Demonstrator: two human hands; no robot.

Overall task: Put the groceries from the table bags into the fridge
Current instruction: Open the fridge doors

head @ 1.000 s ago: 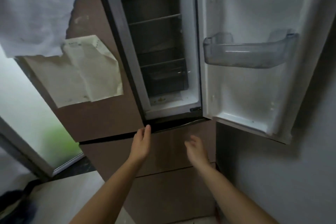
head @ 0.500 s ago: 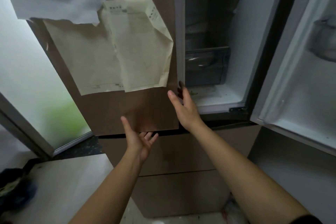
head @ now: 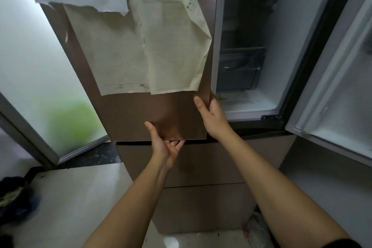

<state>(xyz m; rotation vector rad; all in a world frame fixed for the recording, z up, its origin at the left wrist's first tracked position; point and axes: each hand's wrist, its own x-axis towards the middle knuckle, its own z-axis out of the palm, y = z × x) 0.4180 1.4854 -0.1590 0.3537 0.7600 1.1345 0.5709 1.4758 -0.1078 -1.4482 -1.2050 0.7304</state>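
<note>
Both hands are on the fridge's brown left door [head: 128, 119]: the right hand [head: 212, 116] wraps its inner edge, thumb on the front and fingers curled behind, while the left hand [head: 165, 145] cups the bottom edge, thumb up the front and fingers hooked beneath. Two creased papers [head: 145, 46] hang above the hands, and the right door [head: 332, 90] stands wide open. The fridge [head: 259, 78] interior shows bare shelves and a dark drawer [head: 239, 68] — contents indiscernible, no groceries in sight — with crumbs on its white floor.
</note>
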